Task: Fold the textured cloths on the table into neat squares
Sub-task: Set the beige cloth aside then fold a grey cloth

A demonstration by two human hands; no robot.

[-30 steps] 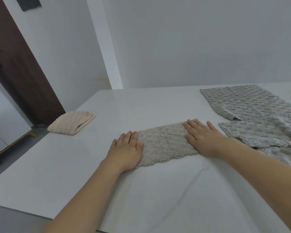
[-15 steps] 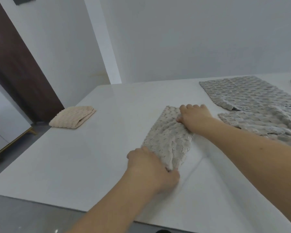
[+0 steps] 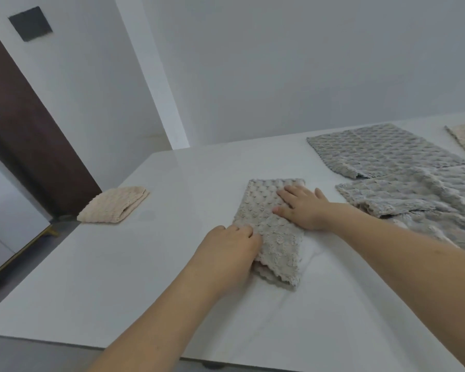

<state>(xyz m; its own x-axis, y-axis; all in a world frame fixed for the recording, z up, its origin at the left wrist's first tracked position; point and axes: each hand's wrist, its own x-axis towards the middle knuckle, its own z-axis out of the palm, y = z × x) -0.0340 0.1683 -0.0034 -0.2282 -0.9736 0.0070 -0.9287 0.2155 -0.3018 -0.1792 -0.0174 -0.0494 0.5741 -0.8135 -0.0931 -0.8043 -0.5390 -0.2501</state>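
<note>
White table [image 3: 134,264], folded grey cloth [image 3: 273,229], folded beige cloth [image 3: 113,204], two spread grey cloths [image 3: 381,151]

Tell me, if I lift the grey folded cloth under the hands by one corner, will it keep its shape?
Probably not. The grey folded cloth looks soft and floppy: its near edge already sags open in loose layers. It seems light, and may slide on the smooth table.
</note>
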